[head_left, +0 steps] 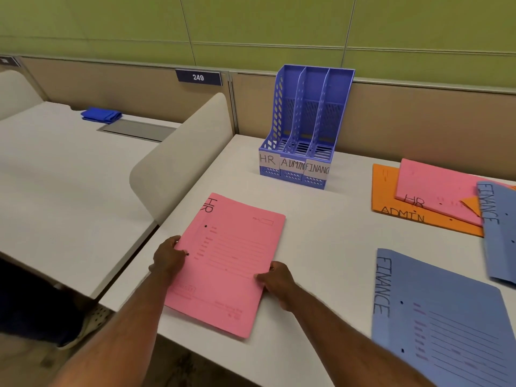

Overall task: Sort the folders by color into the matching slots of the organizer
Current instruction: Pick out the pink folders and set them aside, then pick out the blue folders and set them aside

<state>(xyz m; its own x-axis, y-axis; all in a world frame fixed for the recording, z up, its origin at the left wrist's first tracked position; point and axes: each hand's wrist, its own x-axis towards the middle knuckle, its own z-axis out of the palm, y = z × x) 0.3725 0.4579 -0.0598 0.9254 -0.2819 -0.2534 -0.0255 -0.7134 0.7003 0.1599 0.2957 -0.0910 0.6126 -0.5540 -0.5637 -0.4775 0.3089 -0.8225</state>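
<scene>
A pink folder marked HR (229, 261) lies near the desk's front edge. My left hand (167, 258) grips its left edge and my right hand (276, 280) grips its right edge. Behind it stands a blue three-slot organizer (304, 127), its slots labelled HR, ADMIN and FINANCE and holding nothing. At the right, a second pink HR folder (435, 188) lies on an orange ADMIN folder (391, 208). A blue FINANCE folder (446, 317) lies at the front right, and another blue FINANCE folder (499, 233) overlaps the pile at the frame's right edge.
A rounded beige divider (181, 157) separates this white desk (321, 233) from the neighbouring desk on the left, where a folded blue cloth (102, 115) lies. A partition wall runs behind the organizer. A seated person's leg and shoe show at the lower left.
</scene>
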